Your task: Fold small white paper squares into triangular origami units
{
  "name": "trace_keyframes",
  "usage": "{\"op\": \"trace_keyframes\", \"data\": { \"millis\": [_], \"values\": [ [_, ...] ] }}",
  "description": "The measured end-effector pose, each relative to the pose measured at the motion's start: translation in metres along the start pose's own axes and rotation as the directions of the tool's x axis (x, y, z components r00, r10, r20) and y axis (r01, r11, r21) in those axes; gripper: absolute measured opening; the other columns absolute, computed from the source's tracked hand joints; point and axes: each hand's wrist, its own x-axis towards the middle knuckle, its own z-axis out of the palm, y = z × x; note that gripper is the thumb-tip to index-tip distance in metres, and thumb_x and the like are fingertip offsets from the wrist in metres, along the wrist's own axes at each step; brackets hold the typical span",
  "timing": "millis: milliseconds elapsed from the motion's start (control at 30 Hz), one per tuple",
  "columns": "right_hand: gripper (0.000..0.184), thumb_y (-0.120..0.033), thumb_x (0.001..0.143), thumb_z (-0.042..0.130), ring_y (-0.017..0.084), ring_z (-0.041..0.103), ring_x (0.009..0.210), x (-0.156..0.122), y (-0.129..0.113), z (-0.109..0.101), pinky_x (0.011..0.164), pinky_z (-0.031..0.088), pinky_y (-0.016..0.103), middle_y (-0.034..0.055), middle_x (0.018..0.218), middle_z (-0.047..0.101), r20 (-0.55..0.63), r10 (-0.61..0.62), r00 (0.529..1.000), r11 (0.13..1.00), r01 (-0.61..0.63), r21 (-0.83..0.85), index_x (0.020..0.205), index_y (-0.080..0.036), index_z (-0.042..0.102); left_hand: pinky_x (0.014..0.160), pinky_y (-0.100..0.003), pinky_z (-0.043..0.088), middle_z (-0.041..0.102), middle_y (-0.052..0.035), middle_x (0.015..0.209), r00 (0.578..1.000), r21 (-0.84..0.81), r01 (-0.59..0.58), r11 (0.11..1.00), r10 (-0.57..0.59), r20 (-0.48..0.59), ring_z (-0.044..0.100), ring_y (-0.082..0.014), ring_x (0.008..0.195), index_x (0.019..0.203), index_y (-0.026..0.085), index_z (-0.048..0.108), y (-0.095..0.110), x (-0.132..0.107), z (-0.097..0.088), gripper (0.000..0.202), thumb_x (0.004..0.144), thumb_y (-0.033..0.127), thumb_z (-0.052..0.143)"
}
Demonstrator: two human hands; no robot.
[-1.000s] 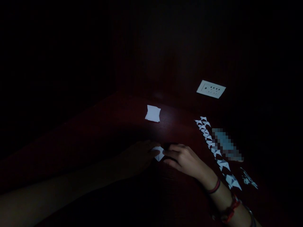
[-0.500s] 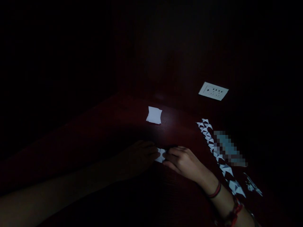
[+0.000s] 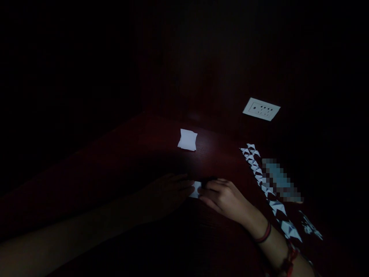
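The scene is very dark. A small white folded paper piece point(image 3: 196, 189) lies on the dark red table point(image 3: 138, 154), and both hands meet on it. My left hand point(image 3: 165, 192) lies in shadow with its fingertips on the piece's left edge. My right hand point(image 3: 223, 196) has its fingers curled, pressing the piece's right edge. Red and dark bands circle my right wrist. Farther back rests a small stack of white paper squares point(image 3: 187, 139).
A long row of several folded white paper triangles point(image 3: 266, 188) runs along the table's right side, with a blurred bluish object point(image 3: 281, 181) beside it. More folded bits point(image 3: 309, 227) lie at the far right. A white wall socket plate point(image 3: 261, 109) sits behind.
Both hands stay on the small paper piece, and less of it shows now. The view has shifted slightly.
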Motion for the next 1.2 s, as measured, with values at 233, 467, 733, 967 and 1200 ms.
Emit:
{"op": "trace_keyframes", "data": {
  "millis": [233, 467, 733, 967, 1200],
  "values": [
    [0.024, -0.031, 0.088, 0.041, 0.013, 0.054, 0.072, 0.000, 0.003, 0.002, 0.071, 0.039, 0.025, 0.0023, 0.081, 0.059, -0.008, 0.022, 1.000, 0.999, -0.021, 0.030, 0.088, -0.019, 0.062, 0.094, -0.034, 0.033, 0.050, -0.0002, 0.123, 0.999, -0.016, 0.018, 1.000, -0.018, -0.045, 0.041, -0.0195, 0.116, 0.118, 0.025, 0.047, -0.002, 0.002, 0.006, 0.031, 0.088, 0.024, 0.042],
    [0.022, -0.030, 0.088, 0.042, 0.013, 0.054, 0.073, 0.001, 0.004, 0.003, 0.071, 0.039, 0.025, 0.0022, 0.080, 0.059, -0.017, 0.009, 1.000, 1.000, -0.009, 0.004, 0.090, -0.019, 0.061, 0.092, -0.035, 0.034, 0.050, -0.0001, 0.123, 0.998, -0.030, 0.040, 0.999, -0.041, -0.050, 0.044, -0.0206, 0.113, 0.116, 0.024, 0.049, 0.000, 0.004, 0.002, 0.030, 0.086, 0.021, 0.044],
    [0.024, -0.031, 0.088, 0.040, 0.013, 0.053, 0.072, 0.001, 0.002, 0.002, 0.071, 0.038, 0.026, 0.0014, 0.079, 0.058, -0.012, 0.003, 1.000, 1.000, -0.003, -0.019, 0.092, -0.020, 0.061, 0.092, -0.035, 0.034, 0.048, -0.0003, 0.125, 0.998, -0.077, 0.009, 0.997, -0.014, -0.068, 0.043, -0.0207, 0.114, 0.120, 0.024, 0.046, -0.003, 0.004, 0.007, 0.034, 0.086, 0.022, 0.043],
    [0.023, -0.027, 0.089, 0.039, 0.013, 0.049, 0.067, 0.000, -0.001, 0.002, 0.069, 0.037, 0.025, 0.0017, 0.076, 0.057, -0.045, 0.046, 0.998, 0.999, -0.044, 0.028, 0.094, -0.018, 0.060, 0.094, -0.035, 0.034, 0.050, -0.0027, 0.123, 0.999, -0.125, -0.006, 0.992, 0.000, -0.051, 0.044, -0.0214, 0.113, 0.119, 0.020, 0.047, -0.003, 0.006, -0.003, 0.034, 0.085, 0.023, 0.045],
    [0.019, -0.021, 0.088, 0.040, 0.014, 0.048, 0.069, 0.000, -0.007, 0.002, 0.068, 0.037, 0.025, 0.0028, 0.075, 0.055, -0.095, 0.064, 0.993, 0.996, -0.057, 0.069, 0.090, -0.017, 0.058, 0.093, -0.035, 0.035, 0.053, -0.0047, 0.118, 0.997, -0.143, -0.054, 0.988, 0.044, -0.070, 0.046, -0.0217, 0.110, 0.116, 0.018, 0.048, -0.001, 0.008, -0.008, 0.033, 0.084, 0.021, 0.045]
  ]
}}
